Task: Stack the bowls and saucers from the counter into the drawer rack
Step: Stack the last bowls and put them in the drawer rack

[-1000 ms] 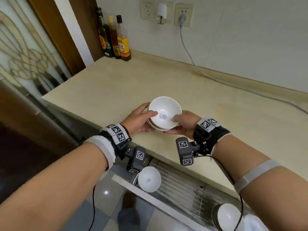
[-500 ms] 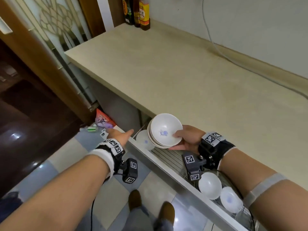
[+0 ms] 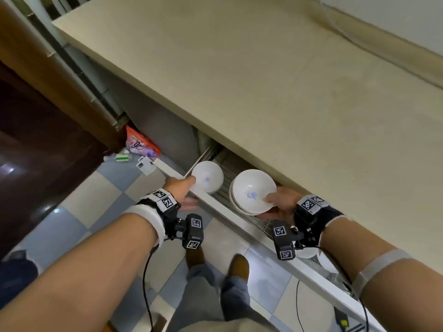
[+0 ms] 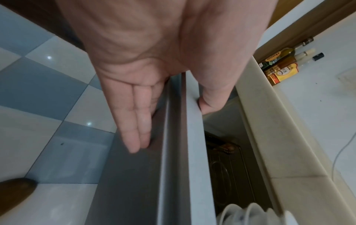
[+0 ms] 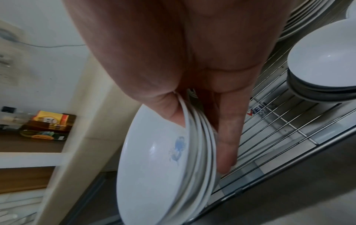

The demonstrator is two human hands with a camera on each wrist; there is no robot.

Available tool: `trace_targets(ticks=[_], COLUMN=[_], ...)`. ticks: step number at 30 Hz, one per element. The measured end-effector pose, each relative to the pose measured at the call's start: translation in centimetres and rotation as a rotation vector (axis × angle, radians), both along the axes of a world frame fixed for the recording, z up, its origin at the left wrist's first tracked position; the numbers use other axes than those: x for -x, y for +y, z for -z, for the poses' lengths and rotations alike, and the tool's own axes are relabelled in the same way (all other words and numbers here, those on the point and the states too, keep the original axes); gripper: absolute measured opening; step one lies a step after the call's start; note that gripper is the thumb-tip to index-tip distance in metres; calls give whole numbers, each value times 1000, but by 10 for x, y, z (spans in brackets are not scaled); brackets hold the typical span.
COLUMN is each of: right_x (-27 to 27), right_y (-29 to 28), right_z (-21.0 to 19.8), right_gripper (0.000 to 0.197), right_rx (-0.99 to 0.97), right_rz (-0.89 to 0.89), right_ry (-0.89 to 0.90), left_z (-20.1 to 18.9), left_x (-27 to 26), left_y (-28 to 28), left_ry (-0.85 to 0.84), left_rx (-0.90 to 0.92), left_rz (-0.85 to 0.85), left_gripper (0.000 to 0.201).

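Stack of bowls — glossy white, shallow, thin nested rims, faint blue motif in the top one — held tilted over the open drawer rack below the table edge. Right hand: grip clamped on the stack, thumb inside the rim, fingers under. Left hand pinches the drawer front — thumb over the top edge, fingers flat on its smooth grey face. Right wrist view alone shows the rack's thin steel wires and more stacked bowls beside.
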State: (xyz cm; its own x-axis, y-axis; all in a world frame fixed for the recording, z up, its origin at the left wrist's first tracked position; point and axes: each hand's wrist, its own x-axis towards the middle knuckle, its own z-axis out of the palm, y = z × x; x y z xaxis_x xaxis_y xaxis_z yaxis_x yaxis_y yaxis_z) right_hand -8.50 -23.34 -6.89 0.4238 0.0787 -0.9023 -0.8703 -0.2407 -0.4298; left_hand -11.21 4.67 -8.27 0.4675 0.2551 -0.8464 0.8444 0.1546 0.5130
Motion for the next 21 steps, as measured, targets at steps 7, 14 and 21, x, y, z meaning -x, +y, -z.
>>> trace_targets(ticks=[7, 14, 21], right_x=[-14, -27, -29], right_y=[3, 9, 19], right_z=[60, 143, 184], right_gripper=[37, 45, 48], right_rx=[141, 187, 164], right_rz=[-63, -236, -293], right_ry=[76, 134, 99], left_z=[-4, 4, 5], left_x=[8, 12, 12], left_y=[7, 12, 11], left_ry=[-8, -16, -22], left_rx=[-35, -27, -51], left_rz=[41, 38, 37], left_gripper=[44, 46, 42])
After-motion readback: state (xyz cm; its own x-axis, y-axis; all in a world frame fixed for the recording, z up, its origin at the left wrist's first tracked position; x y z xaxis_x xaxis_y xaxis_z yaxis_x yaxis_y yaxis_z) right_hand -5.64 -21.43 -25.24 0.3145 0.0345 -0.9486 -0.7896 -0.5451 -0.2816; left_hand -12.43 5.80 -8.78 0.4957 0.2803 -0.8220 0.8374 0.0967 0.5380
